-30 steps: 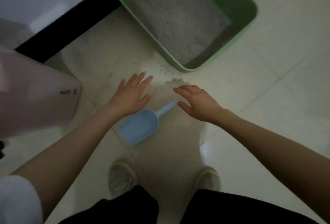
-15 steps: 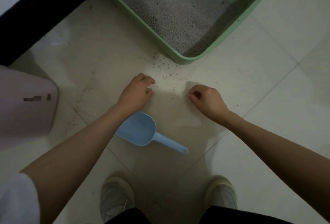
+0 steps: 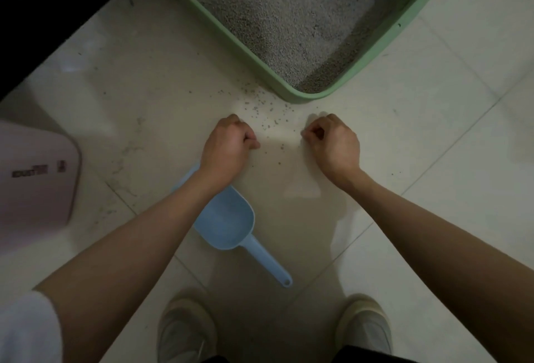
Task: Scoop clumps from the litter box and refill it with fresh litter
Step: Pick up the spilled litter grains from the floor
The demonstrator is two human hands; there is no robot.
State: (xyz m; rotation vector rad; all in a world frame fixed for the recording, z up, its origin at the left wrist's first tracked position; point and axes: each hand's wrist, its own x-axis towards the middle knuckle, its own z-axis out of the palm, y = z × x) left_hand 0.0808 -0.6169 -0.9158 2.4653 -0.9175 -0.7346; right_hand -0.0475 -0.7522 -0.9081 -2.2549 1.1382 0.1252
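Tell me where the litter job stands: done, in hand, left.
Done: the green box holds grey litter; whether it was scooped or refilled can't be told. In hand: both hands, left and right, are curled on the floor by the spilled grains, seemingly gathering them. Left: the scattered grains, and the blue scoop lying idle under the left arm.

No text can be read. The pink bag [image 3: 34,177] at the left edge of the frame carries small dark printed marks, a short row and a block, too blurred to make out.
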